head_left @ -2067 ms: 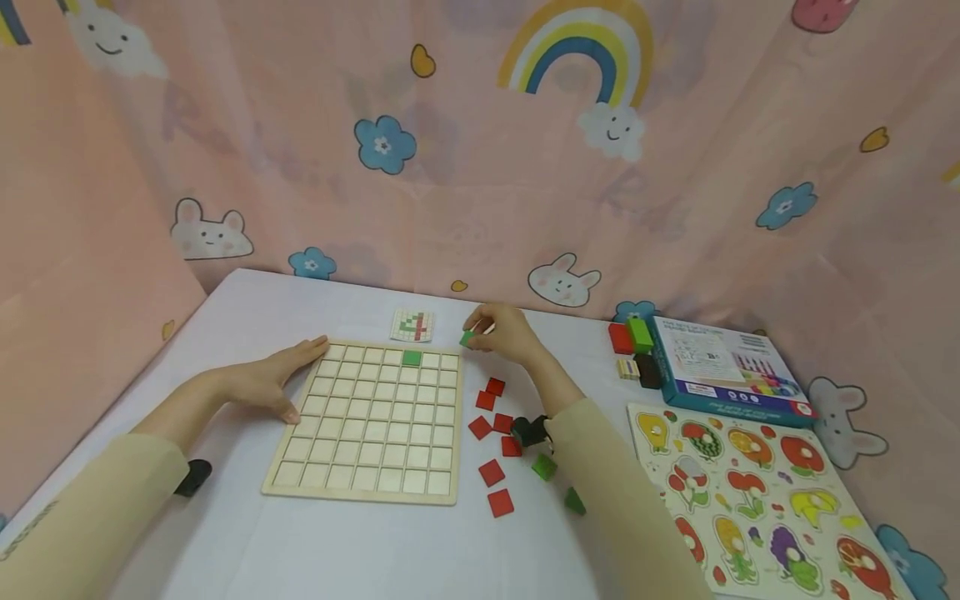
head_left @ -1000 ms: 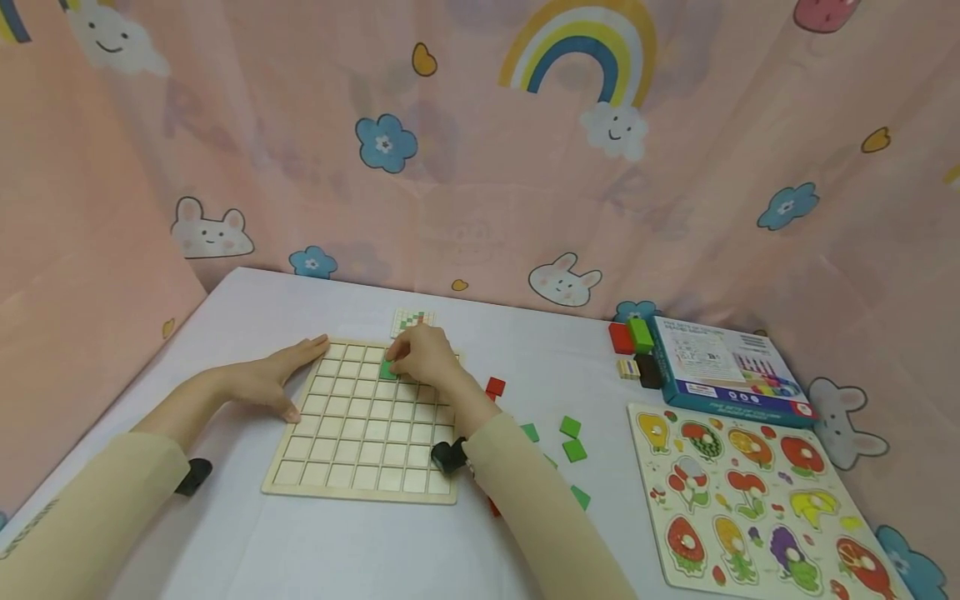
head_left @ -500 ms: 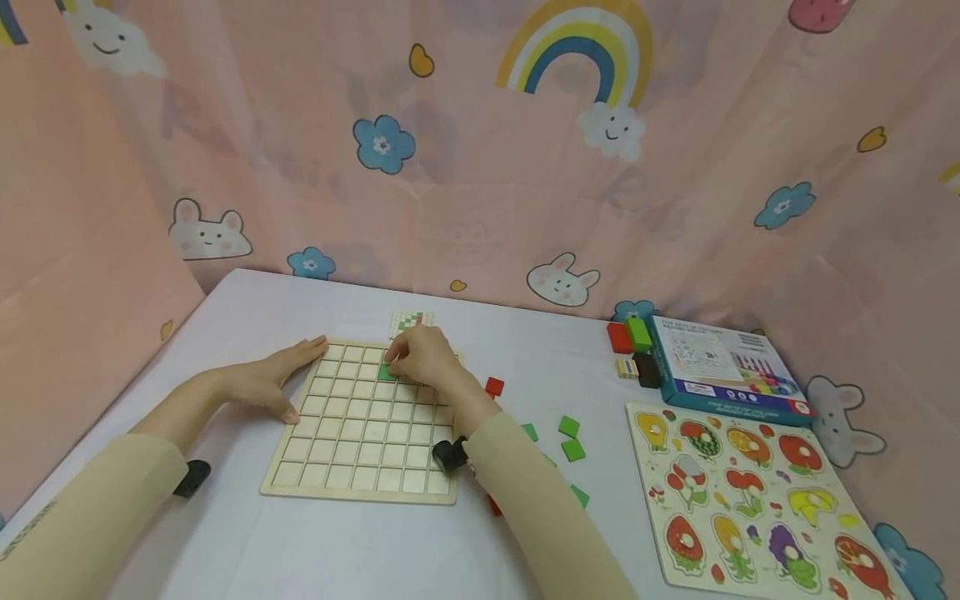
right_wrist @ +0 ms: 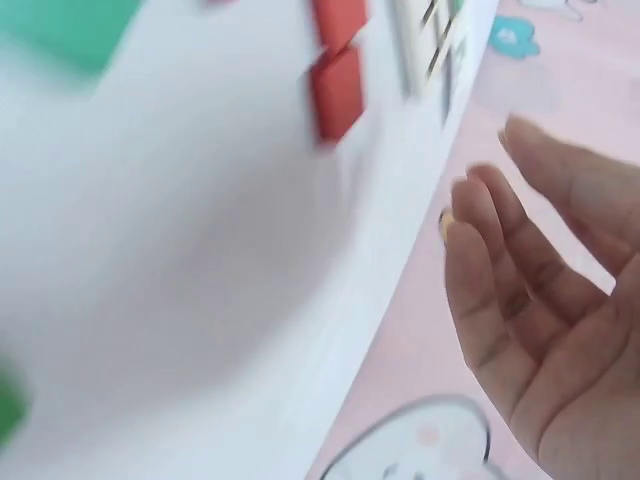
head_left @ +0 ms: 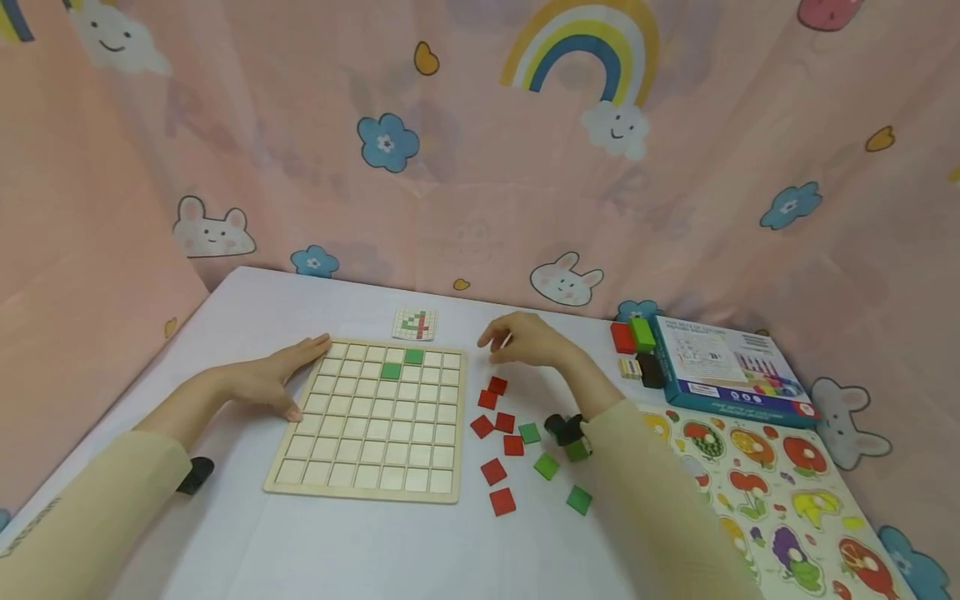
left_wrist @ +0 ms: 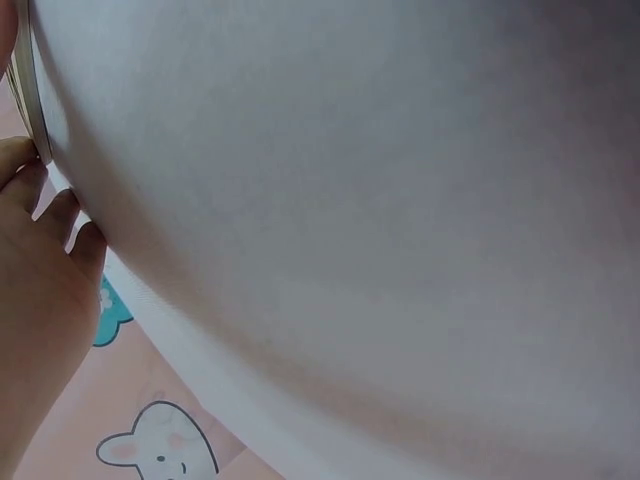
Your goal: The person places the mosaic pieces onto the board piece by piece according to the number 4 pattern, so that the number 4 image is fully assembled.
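Observation:
A wooden grid board [head_left: 372, 451] lies flat on the white table. Two green square tiles sit in it: one in the top row [head_left: 413, 357], the other a row lower and one column left [head_left: 391, 371]. My left hand [head_left: 262, 382] rests along the board's left edge, thumb on the frame and fingers at the far corner. To the right of the board my right hand [head_left: 525, 337] hovers with fingers loosely bent; the right wrist view shows this hand [right_wrist: 560, 300] holding nothing. Below it lie several loose red tiles [head_left: 502, 502] and green tiles [head_left: 546, 467].
Behind the board lies a small pattern card [head_left: 415, 324] with green and red squares. At the right are a blue box [head_left: 738, 367], small red [head_left: 622, 337] and green blocks [head_left: 642, 334], and a fruit puzzle board [head_left: 765, 450], partly covered by my right sleeve.
My right hand brought a green tile from the right, set it into the second row, let go and moved back right. My left hand has stayed at the board's edge.

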